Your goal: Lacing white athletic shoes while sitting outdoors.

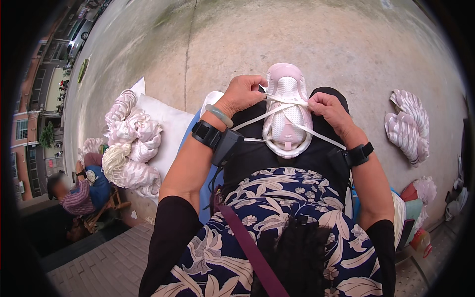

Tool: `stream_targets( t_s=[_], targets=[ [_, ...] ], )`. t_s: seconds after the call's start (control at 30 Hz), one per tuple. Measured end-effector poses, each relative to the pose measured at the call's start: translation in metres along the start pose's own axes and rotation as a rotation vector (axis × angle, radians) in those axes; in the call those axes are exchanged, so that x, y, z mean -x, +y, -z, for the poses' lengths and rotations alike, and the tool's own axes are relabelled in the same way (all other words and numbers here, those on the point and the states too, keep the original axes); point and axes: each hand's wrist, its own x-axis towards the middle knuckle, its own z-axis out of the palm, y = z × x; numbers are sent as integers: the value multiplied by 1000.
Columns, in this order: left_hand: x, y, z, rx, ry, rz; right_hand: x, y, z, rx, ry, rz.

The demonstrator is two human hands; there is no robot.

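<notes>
A pink and white shoe upper (pixel 292 126) lies on my lap, its toe pointing away from me. White shoelace (pixel 262 117) crosses over its front, with loose lengths trailing to both sides. My left hand (pixel 243 93) is closed in a pinch on the lace at the left edge of the upper. On the right edge my right hand (pixel 329 110) pinches the lace too, fingers pressed together by the eyelets. A stretch of lace runs across the upper between the two hands.
Bundled pink and white shoe uppers (pixel 133 138) lie on a white sheet (pixel 163 116) at left. Another bundle (pixel 409 126) rests on the concrete floor (pixel 222 44) at right. A person (pixel 84 190) sits at far left. Bags and cloths (pixel 415 198) stand by my right elbow.
</notes>
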Motion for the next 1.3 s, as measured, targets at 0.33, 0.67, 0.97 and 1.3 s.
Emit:
stream_targets(
  t_s=[0.33, 0.67, 0.97, 1.3],
  targets=[
    [-3, 6, -9, 707, -184, 38, 1, -3, 3, -192, 3, -16],
    [3, 4, -2, 977, -159, 54, 5, -8, -10, -200, 127, -29],
    [8, -5, -9, 725, 9, 65, 91, -28, -20, 162, -35, 3],
    [59, 9, -49, -676, 365, -336, 210, -101, 53, -461, 181, 779]
  ],
)
